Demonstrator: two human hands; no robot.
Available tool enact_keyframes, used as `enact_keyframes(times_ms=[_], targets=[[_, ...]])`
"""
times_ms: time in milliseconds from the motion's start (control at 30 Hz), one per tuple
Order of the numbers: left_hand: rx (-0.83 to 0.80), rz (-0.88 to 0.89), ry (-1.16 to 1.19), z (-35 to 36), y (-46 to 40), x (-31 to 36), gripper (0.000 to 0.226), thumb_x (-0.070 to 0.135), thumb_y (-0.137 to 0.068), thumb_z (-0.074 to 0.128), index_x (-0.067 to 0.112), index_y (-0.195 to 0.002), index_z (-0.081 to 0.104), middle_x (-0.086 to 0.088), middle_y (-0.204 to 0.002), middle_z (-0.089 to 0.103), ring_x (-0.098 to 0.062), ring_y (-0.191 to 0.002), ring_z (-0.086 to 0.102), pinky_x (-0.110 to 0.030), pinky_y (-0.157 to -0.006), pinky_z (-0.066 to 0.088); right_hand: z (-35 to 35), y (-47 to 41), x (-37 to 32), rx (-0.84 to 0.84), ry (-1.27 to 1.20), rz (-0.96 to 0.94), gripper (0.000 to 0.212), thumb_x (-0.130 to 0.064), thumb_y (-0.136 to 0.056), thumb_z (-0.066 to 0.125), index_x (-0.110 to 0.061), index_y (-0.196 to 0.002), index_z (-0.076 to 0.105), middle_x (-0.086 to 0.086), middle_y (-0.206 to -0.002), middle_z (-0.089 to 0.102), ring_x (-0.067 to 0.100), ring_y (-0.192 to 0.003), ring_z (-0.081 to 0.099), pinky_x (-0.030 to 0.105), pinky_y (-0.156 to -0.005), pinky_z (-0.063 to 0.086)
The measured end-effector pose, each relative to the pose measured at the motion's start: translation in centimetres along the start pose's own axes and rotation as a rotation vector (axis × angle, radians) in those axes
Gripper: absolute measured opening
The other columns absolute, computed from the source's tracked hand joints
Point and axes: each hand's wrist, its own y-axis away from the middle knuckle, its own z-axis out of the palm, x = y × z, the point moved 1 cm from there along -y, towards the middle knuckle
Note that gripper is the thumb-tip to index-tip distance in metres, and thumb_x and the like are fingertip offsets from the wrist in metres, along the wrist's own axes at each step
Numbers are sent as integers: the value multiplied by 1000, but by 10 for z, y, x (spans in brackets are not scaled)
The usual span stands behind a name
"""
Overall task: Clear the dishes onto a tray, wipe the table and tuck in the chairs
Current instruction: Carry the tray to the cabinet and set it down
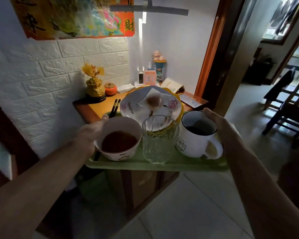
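Note:
I hold a green tray (183, 163) in the air in front of me. My left hand (91, 131) grips its left edge and my right hand (215, 120) grips its right edge. On the tray stand a bowl (118, 153) with brown liquid at the left, an empty clear glass (160, 140) in the middle and a white mug (195, 140) with dark drink at the right. Behind them lies a flowered plate (133, 105) with a napkin and a food scrap, stacked on a yellow plate. Black chopsticks (115, 106) stick up at the tray's left rear.
A wooden cabinet (97, 107) stands just beyond the tray against a white brick wall, carrying a gold ornament (94, 83), an orange jar (110, 88), bottles and papers. A doorway with a wooden frame (212, 49) opens at the right. Dark chairs (286, 107) stand at the far right on tiled floor.

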Motion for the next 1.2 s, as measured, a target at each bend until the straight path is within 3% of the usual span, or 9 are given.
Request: enact_keyframes(times_ms=[100, 233, 300, 367, 533, 633, 767, 967, 1200], targets=[[-4, 6, 19, -5, -47, 23, 78, 56, -82, 58, 1, -135, 45, -21, -140, 44, -37, -129, 42, -47, -110, 33, 29, -26, -12, 37, 0, 16, 74, -61, -72, 66, -11, -125, 57, 10, -120, 62, 27, -108, 57, 41, -91, 46], [90, -14, -44, -1, -91, 45, 76, 55, -79, 63, -2, -127, 51, -18, -130, 54, -36, -118, 51, -43, -102, 41, 54, -60, -19, 61, -19, 24, 67, -60, -73, 66, -12, -120, 60, 10, -120, 62, 27, -108, 56, 41, -92, 45], [66, -55, -51, 4, -110, 53, 73, 56, -81, 61, -1, -127, 52, -19, -127, 56, -35, -116, 53, -44, -103, 41, 65, -79, -27, 74, -20, 26, 66, -58, -74, 66, -12, -120, 60, 8, -120, 62, 25, -107, 56, 37, -86, 44], [36, -73, -34, 10, -127, 60, 68, 54, -83, 60, 2, -126, 53, -19, -125, 58, -35, -113, 55, -44, -102, 42, 73, -100, -32, 80, -14, 30, 70, -57, -74, 66, -11, -126, 58, 9, -126, 59, 26, -112, 54, 39, -93, 45], [79, -83, 11, 35, -162, 69, 58, 47, -84, 62, 2, -120, 55, -15, -117, 59, -32, -96, 57, -37, -85, 47, 88, -153, -40, 37, -38, 12, 59, -51, -76, 68, -16, -124, 61, 4, -123, 61, 23, -111, 57, 33, -86, 45], [123, -96, 22, 46, -184, 71, 65, 49, -82, 63, 2, -125, 51, -18, -127, 55, -34, -111, 54, -41, -96, 44, 98, -187, -42, 8, -41, -7, 54, -51, -74, 69, -20, -118, 65, 1, -115, 66, 20, -104, 60, 32, -82, 47], [182, -123, 12, 56, -210, 72, 72, 52, -81, 63, 3, -131, 46, -17, -132, 50, -34, -118, 49, -42, -102, 40, 115, -232, -41, -25, -42, 37, 71, -56, -60, 71, -14, -116, 66, 5, -117, 65, 23, -108, 60, 43, -99, 46], [170, -169, 41, 67, -249, 73, 60, 48, -85, 60, 6, -127, 52, -17, -119, 61, -32, -101, 61, -38, -81, 50, 138, -279, -33, -59, -32, 108, 92, -63, -44, 69, -15, -122, 61, -1, -125, 59, 18, -113, 54, 41, -101, 45], [194, -149, 7, 77, -293, 71, 51, 47, -89, 55, 10, -125, 53, -14, -105, 61, -24, -75, 58, -30, -57, 45, 161, -322, -27, -64, -9, 91, 98, -63, -50, 69, -7, -129, 54, 8, -135, 51, 23, -120, 50, 42, -104, 41]])
